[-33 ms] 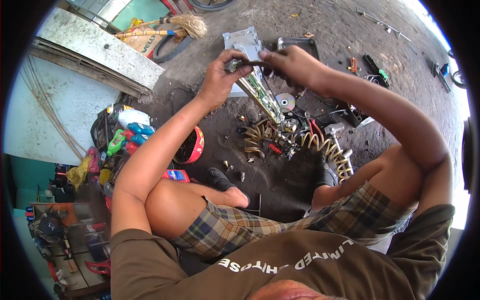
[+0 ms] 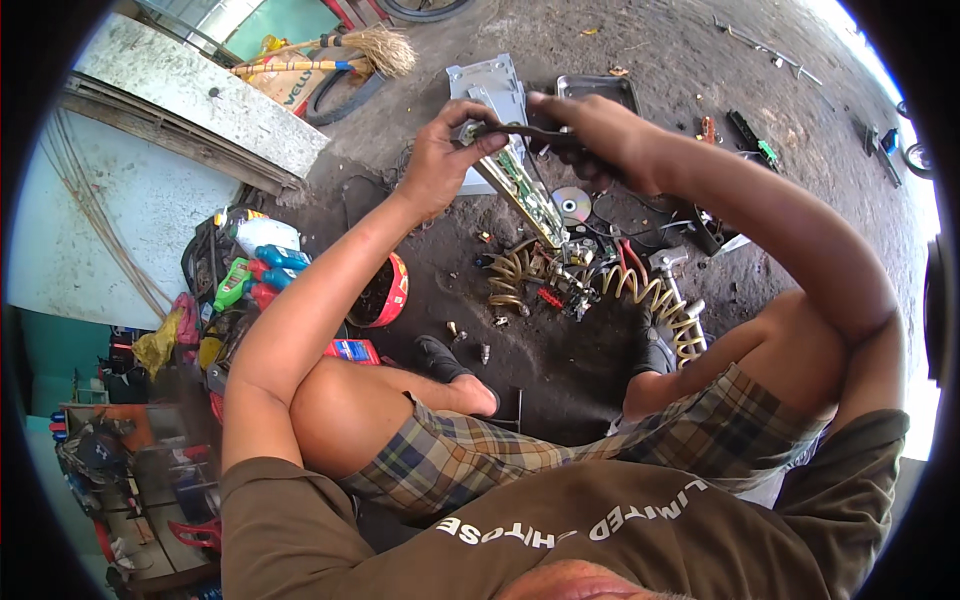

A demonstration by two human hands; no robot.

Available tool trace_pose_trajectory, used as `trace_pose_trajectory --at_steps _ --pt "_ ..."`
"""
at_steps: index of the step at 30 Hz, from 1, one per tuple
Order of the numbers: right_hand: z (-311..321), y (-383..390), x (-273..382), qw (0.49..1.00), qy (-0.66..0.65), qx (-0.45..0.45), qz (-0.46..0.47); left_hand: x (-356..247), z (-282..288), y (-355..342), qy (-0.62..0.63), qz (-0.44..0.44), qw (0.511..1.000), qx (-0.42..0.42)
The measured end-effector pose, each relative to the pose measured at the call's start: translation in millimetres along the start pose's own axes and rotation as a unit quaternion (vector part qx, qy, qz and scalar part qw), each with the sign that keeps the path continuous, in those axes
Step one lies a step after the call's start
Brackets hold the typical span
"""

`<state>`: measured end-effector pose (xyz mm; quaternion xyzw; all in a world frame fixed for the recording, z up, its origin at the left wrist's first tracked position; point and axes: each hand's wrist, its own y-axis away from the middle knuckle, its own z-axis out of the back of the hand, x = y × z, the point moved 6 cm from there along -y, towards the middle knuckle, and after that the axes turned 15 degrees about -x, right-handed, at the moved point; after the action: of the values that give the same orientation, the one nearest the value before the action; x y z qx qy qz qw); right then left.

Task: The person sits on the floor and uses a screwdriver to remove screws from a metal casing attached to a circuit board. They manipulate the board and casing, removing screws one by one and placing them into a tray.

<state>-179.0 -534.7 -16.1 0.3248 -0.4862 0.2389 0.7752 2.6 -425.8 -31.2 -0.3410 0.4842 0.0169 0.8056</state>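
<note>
My left hand is closed at the upper end of a long metal-framed part with a green circuit board, which slants down and to the right. A dark flexible-looking strip spans from the left thumb and fingers to my right hand. That right hand is closed around the strip's other end, its fingers partly hidden and a little blurred. Whether the strip is fixed to the part cannot be made out. Behind the hands stands a light grey casing.
Coiled yellow hose, red-handled pliers, a hammer and loose parts lie between my feet. Beyond are a disc and a metal tray. At left stand a red round container and several bottles.
My right hand has shifted slightly to the right, and more of the dark strip shows between the hands. The left hand has stayed in place.
</note>
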Motion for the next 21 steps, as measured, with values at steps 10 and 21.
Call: trace_pose_trajectory --at_steps 10,21 --pt "-1 -11 -8 0.995 -0.059 -0.073 -0.019 -8 -9 -3 -0.007 0.008 1.0 -0.011" --pt "-5 17 36 0.697 0.404 -0.155 0.571 -9 -6 1 0.041 0.037 0.998 -0.002"
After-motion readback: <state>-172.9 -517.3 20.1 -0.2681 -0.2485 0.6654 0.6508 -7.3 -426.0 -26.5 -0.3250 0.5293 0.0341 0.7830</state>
